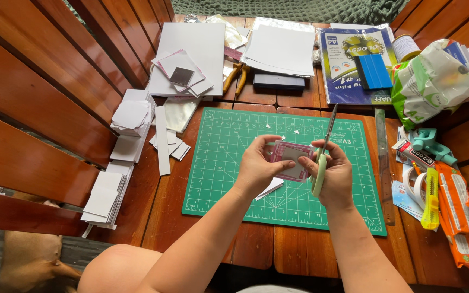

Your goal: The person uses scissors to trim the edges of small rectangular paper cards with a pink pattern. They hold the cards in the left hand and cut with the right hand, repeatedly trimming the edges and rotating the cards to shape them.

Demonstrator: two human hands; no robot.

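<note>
The left hand (259, 165) pinches a small pink-edged square card (291, 160) between thumb and fingers, above the green cutting mat (218, 163). The right hand (335, 176) closes around the pale green handles of scissors (323, 149), blades pointing up, touching the card's right edge. A metal ruler (385, 163) lies beside the mat

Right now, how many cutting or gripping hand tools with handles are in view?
3: scissors in the right hand, orange-handled pliers behind the cutting mat, yellow utility knife at right. Clutter may hide more.

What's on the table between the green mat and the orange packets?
In the head view, a long metal ruler lies between the green mat and the orange packets, with a yellow cutter and tape roll beside them.
</note>
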